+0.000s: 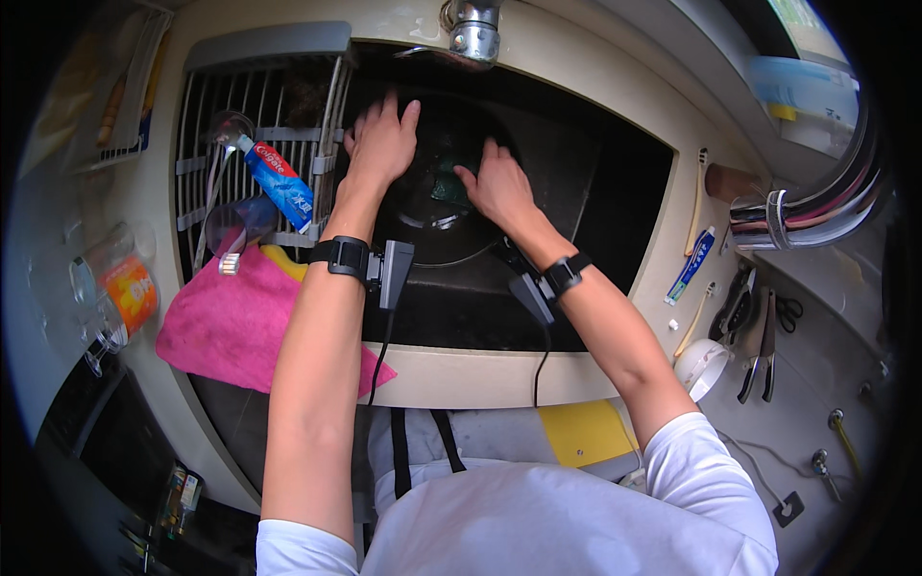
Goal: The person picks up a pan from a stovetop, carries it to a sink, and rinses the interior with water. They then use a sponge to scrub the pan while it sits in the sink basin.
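Observation:
A round dark pan (418,248) sits in the black sink (461,317), with a wet shine at its bottom. Over the pan's left side, beside the wire rack, is my left hand (382,140), its thumb spread from the fingers and nothing seen in it. My right hand (504,180) is palm down over the pan's right part, its thumb apart from the fingers. A green scouring pad (449,189) lies in the pan, right by that thumb; whether they touch, I cannot tell. The underside of my right hand is hidden.
A wire rack (252,155) at left carries a Colgate toothpaste tube (277,180) and a plastic cup (238,223). A pink cloth (230,317) drapes over the front counter edge. The faucet (475,36) overhangs the back. Toothbrushes (697,201), a white bowl (702,367) and knives (763,345) are at right.

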A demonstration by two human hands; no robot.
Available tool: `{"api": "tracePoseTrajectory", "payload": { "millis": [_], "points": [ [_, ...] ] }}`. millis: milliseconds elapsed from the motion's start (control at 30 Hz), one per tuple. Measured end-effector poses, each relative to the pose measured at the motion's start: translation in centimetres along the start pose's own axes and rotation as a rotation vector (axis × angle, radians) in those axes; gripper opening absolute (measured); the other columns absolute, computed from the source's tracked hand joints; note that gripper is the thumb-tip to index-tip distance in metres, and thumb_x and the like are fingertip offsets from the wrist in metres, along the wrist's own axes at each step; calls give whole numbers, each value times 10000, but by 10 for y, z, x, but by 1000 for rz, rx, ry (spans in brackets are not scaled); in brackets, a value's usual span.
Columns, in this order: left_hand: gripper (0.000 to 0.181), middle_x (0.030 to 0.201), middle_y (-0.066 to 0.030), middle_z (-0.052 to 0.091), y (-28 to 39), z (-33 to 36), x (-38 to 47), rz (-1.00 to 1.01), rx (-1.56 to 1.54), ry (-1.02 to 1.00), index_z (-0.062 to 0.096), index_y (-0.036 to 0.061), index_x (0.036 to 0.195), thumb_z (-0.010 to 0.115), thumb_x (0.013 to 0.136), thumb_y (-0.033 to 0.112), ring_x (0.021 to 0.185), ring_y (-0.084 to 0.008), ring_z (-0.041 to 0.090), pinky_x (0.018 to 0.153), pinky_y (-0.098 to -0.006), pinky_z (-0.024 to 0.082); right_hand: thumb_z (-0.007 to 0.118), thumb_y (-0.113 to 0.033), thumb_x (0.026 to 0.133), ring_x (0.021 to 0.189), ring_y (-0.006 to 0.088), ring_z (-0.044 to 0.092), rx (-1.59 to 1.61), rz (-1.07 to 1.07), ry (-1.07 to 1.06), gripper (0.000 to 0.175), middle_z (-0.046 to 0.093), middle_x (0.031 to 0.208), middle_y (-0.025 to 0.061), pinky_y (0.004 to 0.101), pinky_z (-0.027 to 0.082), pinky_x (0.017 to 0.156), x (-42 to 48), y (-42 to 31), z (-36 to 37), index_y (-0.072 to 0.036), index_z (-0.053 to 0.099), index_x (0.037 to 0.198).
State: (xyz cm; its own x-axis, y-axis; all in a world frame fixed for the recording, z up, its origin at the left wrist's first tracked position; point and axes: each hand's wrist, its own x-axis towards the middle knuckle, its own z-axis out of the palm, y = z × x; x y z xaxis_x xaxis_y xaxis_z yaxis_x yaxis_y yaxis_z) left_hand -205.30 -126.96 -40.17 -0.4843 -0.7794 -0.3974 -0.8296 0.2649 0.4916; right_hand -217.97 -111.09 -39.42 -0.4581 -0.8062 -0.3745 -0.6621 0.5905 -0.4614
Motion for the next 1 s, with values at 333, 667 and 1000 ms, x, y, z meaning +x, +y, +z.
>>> {"api": "tracePoseTrajectory", "payload": {
  "millis": [333, 667, 1000],
  "points": [
    [694, 1545, -319, 417, 11, -6, 8, -220, 7, -184, 431, 173, 1568, 285, 1062, 625, 1419, -522, 404, 1194, -533, 331, 597, -372, 971, 1532, 401, 284, -355, -367, -139, 721, 287, 1635, 301, 459, 249, 1253, -17, 27, 52, 128, 441, 1467],
    [847, 1640, -273, 307, 18, 6, 9, -192, -224, -450, 368, 169, 1609, 202, 1013, 747, 1557, -429, 204, 1270, -523, 162, 562, -284, 973, 1443, 386, 444, -121, -573, -268, 558, 458, 1538, 272, 441, 392, 1183, -36, -5, 88, 58, 546, 1413],
    [820, 1596, -268, 392, 32, 4, -4, -80, -227, -480, 430, 121, 1571, 229, 1038, 711, 1534, -385, 293, 1260, -452, 231, 311, -577, 1078, 1524, 402, 316, -401, -358, -768, 828, 356, 1602, 306, 441, 257, 1257, -115, 57, 30, 152, 499, 1423]
  ]
}}
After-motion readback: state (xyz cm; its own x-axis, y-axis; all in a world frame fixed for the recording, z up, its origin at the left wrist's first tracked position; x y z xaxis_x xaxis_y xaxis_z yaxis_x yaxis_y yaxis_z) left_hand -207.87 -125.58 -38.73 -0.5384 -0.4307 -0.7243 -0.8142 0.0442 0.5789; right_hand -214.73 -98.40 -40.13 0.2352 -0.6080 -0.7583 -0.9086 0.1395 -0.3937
